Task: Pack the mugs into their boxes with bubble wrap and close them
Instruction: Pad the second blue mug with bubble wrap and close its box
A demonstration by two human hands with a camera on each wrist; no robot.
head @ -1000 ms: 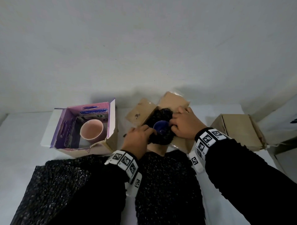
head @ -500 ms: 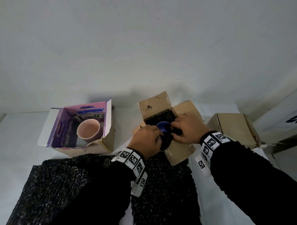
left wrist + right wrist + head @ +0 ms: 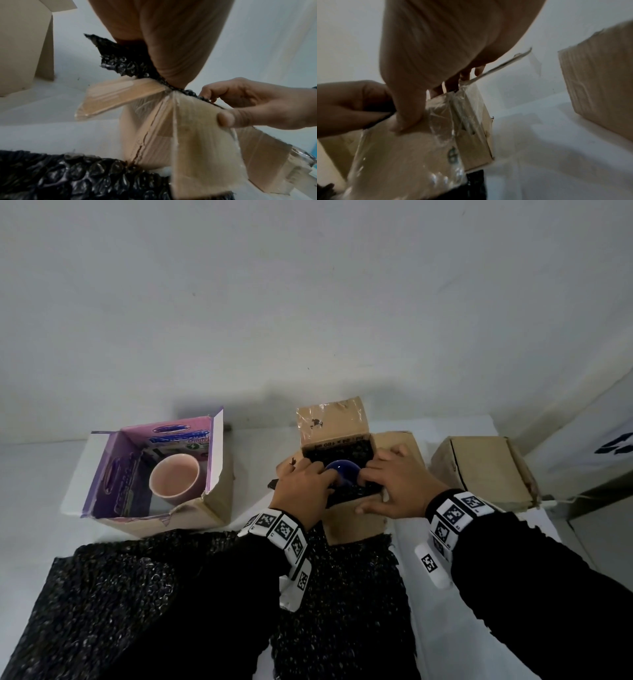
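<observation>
Blue mug (image 3: 342, 474): only part of the rim shows; body buried in black bubble wrap (image 3: 346, 451) inside the brown box (image 3: 356, 525).
Left hand (image 3: 305, 487): fingertips hidden in the wrap; grip cannot be told.
Right hand (image 3: 397, 484): fingertips hidden past the box edge.
Flat bubble wrap sheet (image 3: 137, 594): cut off by the lower edge, partly under the sleeves.
Printing on purple box (image 3: 116, 474): too small to read.

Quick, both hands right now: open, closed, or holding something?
Left hand: fingers curled into the black bubble wrap around the blue mug.
Right hand: fingers in the brown box, thumb on its front flap; grip unclear.
</observation>
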